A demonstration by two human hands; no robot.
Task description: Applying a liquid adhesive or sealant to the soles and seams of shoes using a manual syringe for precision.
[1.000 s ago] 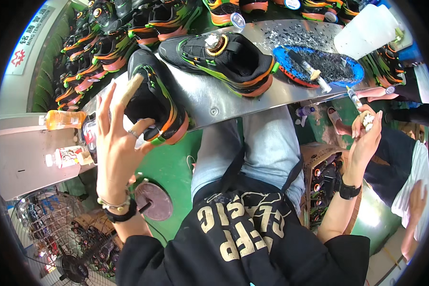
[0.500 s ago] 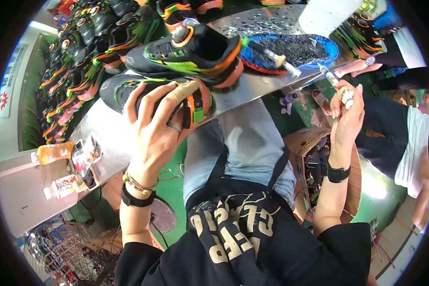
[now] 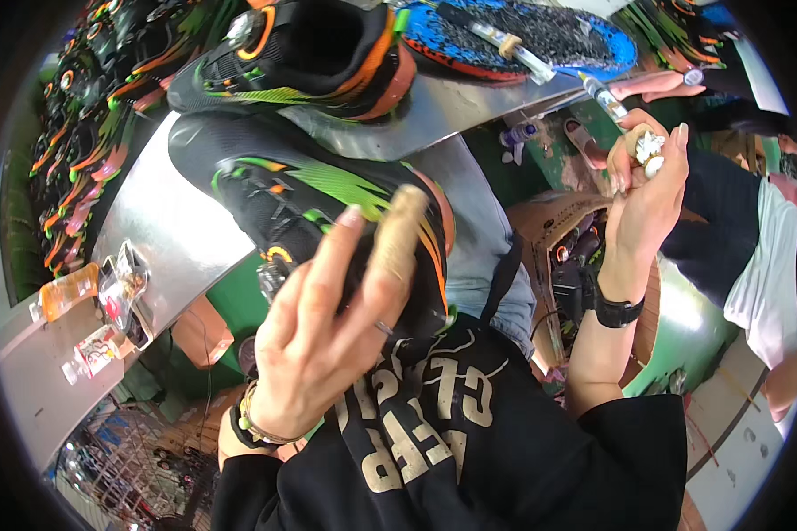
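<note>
Gripping shoe (image 3: 301, 164) in left hand (image 3: 332, 341), syringe (image 3: 605, 99) in right hand (image 3: 648, 181); probably light, soft-topped, best held by firmer heel (image 3: 435, 257).

The nearer sneaker (image 3: 301, 190) is showing a black upper streaked with bright green and orange, while its sole is displaying salmon pink. The sneaker behind it (image 3: 297, 80) is repeating that black, green, orange and salmon. The desk (image 3: 181, 226) is gleaming silver. The sole-shaped pad (image 3: 567, 40) is wearing black speckles over blue, its lower edge showing red. The bottle (image 3: 68, 292) is glowing orange, the T-shirt (image 3: 531, 425) is bearing cream lettering on black, and the trousers (image 3: 469, 212) are showing pale blue.
</note>
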